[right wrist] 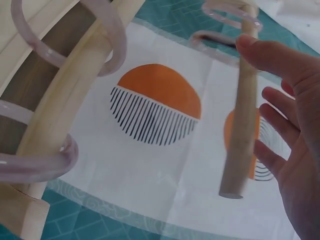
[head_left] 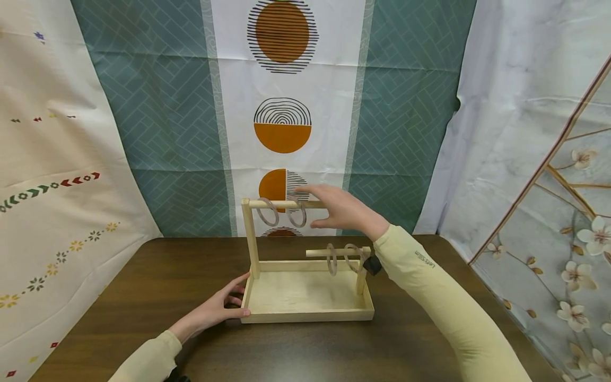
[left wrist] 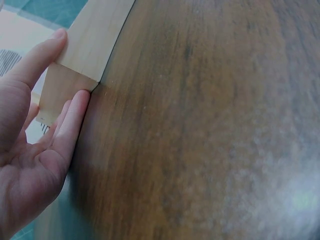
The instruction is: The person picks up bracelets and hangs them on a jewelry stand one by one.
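Observation:
A pale wooden stand (head_left: 305,317) has a shallow tray base, a tall upper rod (right wrist: 240,130) and a shorter lower rod (right wrist: 65,105). Two translucent pinkish bangles (head_left: 277,218) hang on the upper rod toward its post. The lower rod carries two more bangles (right wrist: 35,169). My left hand (head_left: 217,309) holds the tray's left end, thumb at the front corner and fingers along the side wall. Near the upper rod's free end, my right hand (head_left: 347,209) has its fingers spread and its thumb apart, the thumb overlapping the rod in the right wrist view.
The stand sits on a dark brown wooden table (head_left: 296,353). Behind hangs a green and white cloth (head_left: 401,116) with orange circle prints. Patterned cloths hang at the left and right sides.

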Available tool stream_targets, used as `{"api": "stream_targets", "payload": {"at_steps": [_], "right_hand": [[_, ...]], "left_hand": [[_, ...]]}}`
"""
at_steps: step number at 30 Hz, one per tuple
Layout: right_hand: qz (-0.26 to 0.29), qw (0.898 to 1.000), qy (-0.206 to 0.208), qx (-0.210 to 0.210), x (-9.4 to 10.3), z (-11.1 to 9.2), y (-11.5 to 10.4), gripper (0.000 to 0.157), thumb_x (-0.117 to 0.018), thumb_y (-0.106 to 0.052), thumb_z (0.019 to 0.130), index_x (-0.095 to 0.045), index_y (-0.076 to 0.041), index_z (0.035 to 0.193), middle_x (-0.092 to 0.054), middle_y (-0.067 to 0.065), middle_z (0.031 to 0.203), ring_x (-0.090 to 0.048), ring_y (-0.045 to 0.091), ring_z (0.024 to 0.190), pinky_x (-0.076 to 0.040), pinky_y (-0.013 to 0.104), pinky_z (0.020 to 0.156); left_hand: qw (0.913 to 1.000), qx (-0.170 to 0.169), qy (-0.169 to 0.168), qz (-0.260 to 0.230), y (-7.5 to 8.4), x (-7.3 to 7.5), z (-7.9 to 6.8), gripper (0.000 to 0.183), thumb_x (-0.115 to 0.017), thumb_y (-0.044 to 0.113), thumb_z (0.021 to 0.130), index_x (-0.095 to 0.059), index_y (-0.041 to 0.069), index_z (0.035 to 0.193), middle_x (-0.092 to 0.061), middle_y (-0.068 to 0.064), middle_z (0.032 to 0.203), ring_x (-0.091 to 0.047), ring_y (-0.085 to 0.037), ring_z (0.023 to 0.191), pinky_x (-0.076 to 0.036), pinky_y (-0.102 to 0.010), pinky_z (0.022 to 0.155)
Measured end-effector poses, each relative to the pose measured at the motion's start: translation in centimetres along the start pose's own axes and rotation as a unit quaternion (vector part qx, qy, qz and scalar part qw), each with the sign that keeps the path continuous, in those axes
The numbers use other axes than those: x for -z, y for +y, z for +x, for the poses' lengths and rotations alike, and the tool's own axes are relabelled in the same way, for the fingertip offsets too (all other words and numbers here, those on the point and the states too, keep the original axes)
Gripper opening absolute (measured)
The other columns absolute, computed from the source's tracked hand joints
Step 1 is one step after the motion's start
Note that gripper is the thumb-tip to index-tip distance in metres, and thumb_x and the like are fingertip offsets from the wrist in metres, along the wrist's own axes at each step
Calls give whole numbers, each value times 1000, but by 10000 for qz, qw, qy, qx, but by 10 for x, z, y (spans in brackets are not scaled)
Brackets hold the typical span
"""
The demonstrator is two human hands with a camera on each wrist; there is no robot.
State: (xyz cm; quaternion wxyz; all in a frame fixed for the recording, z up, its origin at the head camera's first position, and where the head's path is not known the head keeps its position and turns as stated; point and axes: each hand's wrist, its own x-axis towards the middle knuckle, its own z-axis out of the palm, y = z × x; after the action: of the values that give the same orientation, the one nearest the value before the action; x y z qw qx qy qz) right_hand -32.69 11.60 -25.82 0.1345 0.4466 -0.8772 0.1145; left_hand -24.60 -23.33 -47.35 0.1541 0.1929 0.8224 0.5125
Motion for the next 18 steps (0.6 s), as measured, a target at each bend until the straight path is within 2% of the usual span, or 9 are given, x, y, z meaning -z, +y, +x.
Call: {"api": "stream_targets", "payload": {"at_steps": [10, 18], "right_hand": [[-363, 9941, 1010, 147, 9, -28, -9, 77, -79, -27, 84, -41, -12, 150, -51, 6, 149, -51, 26, 134, -41, 49, 110], [-450, 9904, 1307, 55, 5, -51, -16, 74, -78, -27, 86, -42, -10, 148, -51, 8, 148, -51, 26, 134, -42, 51, 108]], "left_hand": [[10000, -40, 15, 23, 2, 1, -1, 93, -74, 22, 90, -13, 16, 160, -40, -29, 139, -58, -25, 109, -51, -29, 84], [10000, 12, -13, -7, 1, 1, -1, 93, -74, 24, 89, -13, 17, 160, -40, -28, 140, -57, -26, 112, -51, -31, 86]]}}
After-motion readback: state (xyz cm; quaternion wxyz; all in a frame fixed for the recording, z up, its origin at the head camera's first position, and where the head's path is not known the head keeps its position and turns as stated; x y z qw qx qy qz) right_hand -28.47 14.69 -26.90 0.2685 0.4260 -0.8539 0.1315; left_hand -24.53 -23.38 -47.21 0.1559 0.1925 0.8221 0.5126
